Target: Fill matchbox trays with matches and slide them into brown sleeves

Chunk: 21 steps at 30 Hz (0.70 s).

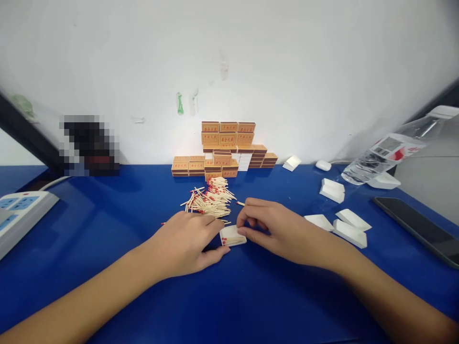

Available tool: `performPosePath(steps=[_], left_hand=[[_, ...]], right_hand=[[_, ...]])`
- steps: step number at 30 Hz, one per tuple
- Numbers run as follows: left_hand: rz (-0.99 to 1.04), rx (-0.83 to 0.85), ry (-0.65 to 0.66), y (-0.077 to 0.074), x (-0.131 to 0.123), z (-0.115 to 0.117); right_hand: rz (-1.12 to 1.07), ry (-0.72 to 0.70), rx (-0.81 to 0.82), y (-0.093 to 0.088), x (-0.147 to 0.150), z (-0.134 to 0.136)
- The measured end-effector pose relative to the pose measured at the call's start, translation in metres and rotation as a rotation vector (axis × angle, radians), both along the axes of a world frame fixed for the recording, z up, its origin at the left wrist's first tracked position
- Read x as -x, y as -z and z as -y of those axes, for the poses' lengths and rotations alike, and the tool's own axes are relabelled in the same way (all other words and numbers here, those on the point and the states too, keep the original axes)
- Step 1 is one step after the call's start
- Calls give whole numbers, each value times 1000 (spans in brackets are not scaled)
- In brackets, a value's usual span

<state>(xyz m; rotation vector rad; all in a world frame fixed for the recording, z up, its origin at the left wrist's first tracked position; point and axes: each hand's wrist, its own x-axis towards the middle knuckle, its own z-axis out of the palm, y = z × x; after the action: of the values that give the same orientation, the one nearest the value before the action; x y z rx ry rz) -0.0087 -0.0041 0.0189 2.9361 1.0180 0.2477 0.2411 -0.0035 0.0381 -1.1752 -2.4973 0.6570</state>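
Observation:
A small white matchbox tray (234,233) lies on the blue table between my hands, with a few red-tipped matches along its near side. My left hand (190,241) steadies the tray's left end, thumb at the near corner and fingers at the far side. My right hand (267,227) has its thumb and forefinger pinched over the tray's right end; whatever they hold is hidden. Just beyond the hands is a loose heap of matches (215,200), heads pointing various ways. One stray match (240,203) rests by my right knuckles.
Stacked orange matchboxes (228,138) stand against the wall. Several white trays (349,232) lie at right, near a black phone (418,229), a tilted plastic bottle (390,148) and a white earbud case (323,165). A power strip (25,217) sits at left.

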Motion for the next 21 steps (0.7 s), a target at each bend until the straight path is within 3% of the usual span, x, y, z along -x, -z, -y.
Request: performPosePath(steps=[5,11,16,21], left_hand=[[-8,-35,1,0,1,1],[13,-20,9,-2,0,1],[-1,-9,9,-2,-1,2],[4,-6,14,0,1,2]], right_hand=[[81,130,-121,5,-17,-15],[259,195,-81,12,-16,-19],[205,155,-94,2,-19,-18],[98,5,-3,3,-25,-21]])
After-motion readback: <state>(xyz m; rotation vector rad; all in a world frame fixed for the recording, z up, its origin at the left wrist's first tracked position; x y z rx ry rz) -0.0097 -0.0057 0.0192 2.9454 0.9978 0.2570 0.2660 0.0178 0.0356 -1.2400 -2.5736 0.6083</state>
